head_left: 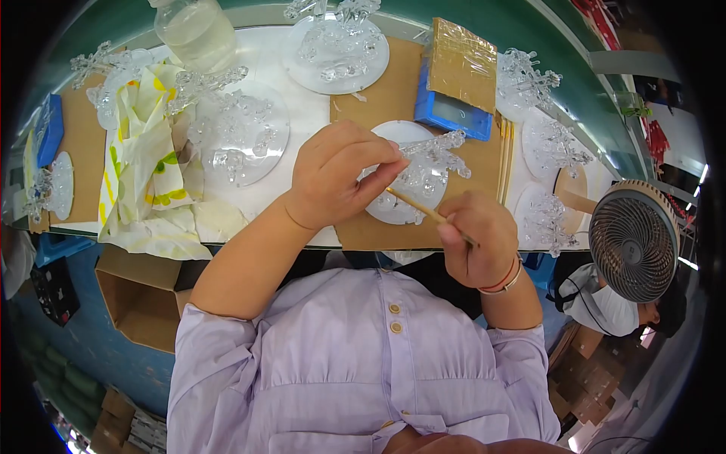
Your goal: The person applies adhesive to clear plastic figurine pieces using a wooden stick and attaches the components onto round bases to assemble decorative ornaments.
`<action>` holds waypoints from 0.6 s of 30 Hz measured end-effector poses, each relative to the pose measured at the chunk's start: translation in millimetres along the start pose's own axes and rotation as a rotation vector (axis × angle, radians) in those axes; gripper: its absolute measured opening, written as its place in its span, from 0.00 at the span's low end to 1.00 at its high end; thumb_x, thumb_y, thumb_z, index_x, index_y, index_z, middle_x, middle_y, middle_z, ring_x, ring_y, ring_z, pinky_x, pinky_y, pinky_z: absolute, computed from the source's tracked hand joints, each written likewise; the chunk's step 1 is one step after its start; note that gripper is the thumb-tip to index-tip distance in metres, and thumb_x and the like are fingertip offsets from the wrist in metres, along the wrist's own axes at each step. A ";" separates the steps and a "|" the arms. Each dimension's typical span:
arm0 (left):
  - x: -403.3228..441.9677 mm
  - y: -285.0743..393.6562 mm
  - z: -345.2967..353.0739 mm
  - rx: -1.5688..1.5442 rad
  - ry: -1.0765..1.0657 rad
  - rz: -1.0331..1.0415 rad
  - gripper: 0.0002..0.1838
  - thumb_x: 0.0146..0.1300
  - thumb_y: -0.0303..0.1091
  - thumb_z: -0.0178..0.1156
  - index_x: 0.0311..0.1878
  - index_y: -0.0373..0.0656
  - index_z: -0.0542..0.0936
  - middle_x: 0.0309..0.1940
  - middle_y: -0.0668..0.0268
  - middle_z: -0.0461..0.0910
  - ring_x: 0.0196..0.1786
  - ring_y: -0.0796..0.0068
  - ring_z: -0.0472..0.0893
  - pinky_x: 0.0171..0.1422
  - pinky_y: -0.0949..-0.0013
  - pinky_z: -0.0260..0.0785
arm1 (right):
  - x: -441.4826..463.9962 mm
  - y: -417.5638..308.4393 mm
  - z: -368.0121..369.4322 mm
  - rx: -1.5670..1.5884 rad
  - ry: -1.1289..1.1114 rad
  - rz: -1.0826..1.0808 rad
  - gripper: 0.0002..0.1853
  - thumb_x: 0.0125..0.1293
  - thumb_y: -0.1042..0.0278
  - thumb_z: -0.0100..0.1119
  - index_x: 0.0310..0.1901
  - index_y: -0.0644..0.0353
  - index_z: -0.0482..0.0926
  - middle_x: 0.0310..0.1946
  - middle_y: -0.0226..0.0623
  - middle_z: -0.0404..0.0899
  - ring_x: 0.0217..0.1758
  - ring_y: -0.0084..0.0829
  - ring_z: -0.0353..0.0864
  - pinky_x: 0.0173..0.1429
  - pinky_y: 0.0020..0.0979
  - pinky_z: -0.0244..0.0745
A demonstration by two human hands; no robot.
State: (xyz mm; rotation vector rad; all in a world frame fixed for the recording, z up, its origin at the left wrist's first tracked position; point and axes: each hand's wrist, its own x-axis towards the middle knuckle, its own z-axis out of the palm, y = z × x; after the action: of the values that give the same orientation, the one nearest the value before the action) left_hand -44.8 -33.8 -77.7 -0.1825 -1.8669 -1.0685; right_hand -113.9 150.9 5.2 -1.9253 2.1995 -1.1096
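Note:
My left hand (336, 174) is closed, thumb and forefinger pinched at the end of a clear, knobbly plastic-looking ornament piece (446, 142). That piece reaches right over a white round plate (378, 204) holding more clear pieces; whether they are joined I cannot tell. In my right hand (480, 234), a thin wooden stick (416, 203) is gripped like a pen. Its far tip points up and left, close beneath my left fingertips. What the tip is made of is too small to make out.
More round plates (370, 64) with clear pieces stand around. A blue box (454, 117) with a taped cardboard lid sits behind my hands, thin sticks (505, 163) beside it. Left are a patterned cloth (151, 166) and a liquid-filled jar (198, 34). A fan (634, 240) stands right.

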 end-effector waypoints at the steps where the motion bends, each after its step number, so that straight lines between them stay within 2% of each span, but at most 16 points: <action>1: 0.1 0.0 0.2 0.003 0.005 -0.003 0.14 0.44 0.23 0.73 0.34 0.43 0.79 0.29 0.66 0.80 0.26 0.69 0.76 0.27 0.70 0.67 | -0.1 -1.5 -1.0 -0.003 -0.001 0.001 0.09 0.61 0.78 0.57 0.39 0.60 0.67 0.27 0.42 0.77 0.20 0.38 0.71 0.24 0.34 0.65; 4: -0.3 0.0 -0.1 -0.004 0.009 -0.009 0.13 0.44 0.23 0.73 0.33 0.43 0.79 0.28 0.66 0.80 0.26 0.69 0.76 0.27 0.70 0.68 | -2.8 -7.3 -2.3 -0.098 -0.014 0.013 0.09 0.59 0.80 0.57 0.37 0.60 0.67 0.28 0.42 0.77 0.20 0.38 0.71 0.24 0.35 0.65; 7: 0.0 -0.2 -1.0 -0.021 0.001 -0.013 0.13 0.44 0.23 0.73 0.34 0.43 0.79 0.28 0.66 0.80 0.26 0.69 0.76 0.27 0.70 0.68 | -7.9 -6.6 1.7 -0.134 -0.044 -0.081 0.09 0.57 0.79 0.60 0.34 0.60 0.68 0.27 0.41 0.76 0.21 0.36 0.71 0.24 0.34 0.64; 9: 0.3 0.3 -0.5 -0.033 -0.002 -0.019 0.13 0.44 0.23 0.73 0.34 0.43 0.79 0.28 0.66 0.80 0.26 0.69 0.77 0.27 0.70 0.68 | -11.4 -5.6 4.8 -0.185 -0.137 -0.314 0.13 0.57 0.75 0.64 0.33 0.60 0.66 0.27 0.40 0.76 0.21 0.32 0.69 0.23 0.30 0.61; 10: 0.9 0.5 -0.7 -0.027 0.002 -0.012 0.13 0.44 0.23 0.73 0.34 0.43 0.79 0.28 0.66 0.80 0.26 0.68 0.76 0.27 0.70 0.68 | -14.2 -4.0 8.9 -0.187 -0.138 -0.313 0.13 0.57 0.75 0.64 0.33 0.60 0.66 0.27 0.40 0.76 0.21 0.32 0.69 0.23 0.30 0.61; 12: 0.9 0.9 -0.1 -0.028 0.004 -0.005 0.14 0.44 0.22 0.72 0.34 0.43 0.79 0.28 0.66 0.80 0.26 0.68 0.76 0.27 0.70 0.68 | -19.1 -0.2 20.7 -0.329 -0.049 -0.476 0.16 0.58 0.72 0.65 0.31 0.59 0.63 0.27 0.41 0.75 0.21 0.30 0.67 0.22 0.27 0.58; 15: 0.3 1.5 -0.7 -0.025 -0.011 -0.014 0.14 0.44 0.22 0.72 0.35 0.43 0.79 0.29 0.66 0.80 0.26 0.68 0.76 0.27 0.70 0.68 | -19.4 2.9 31.2 -0.391 -0.005 -0.540 0.17 0.58 0.71 0.65 0.28 0.59 0.61 0.27 0.43 0.75 0.21 0.29 0.66 0.22 0.26 0.57; 18: 1.0 0.6 -0.2 -0.025 -0.009 0.000 0.15 0.44 0.21 0.72 0.36 0.42 0.79 0.28 0.66 0.79 0.26 0.69 0.76 0.27 0.70 0.67 | -16.4 -0.8 25.1 -0.363 -0.007 -0.494 0.17 0.57 0.72 0.65 0.27 0.59 0.62 0.25 0.42 0.74 0.20 0.30 0.66 0.22 0.26 0.58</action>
State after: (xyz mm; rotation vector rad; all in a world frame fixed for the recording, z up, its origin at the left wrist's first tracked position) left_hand -45.0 -33.8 -76.5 -0.2020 -1.8625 -1.0934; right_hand -98.1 152.9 -20.2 -2.7231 2.0924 -0.7609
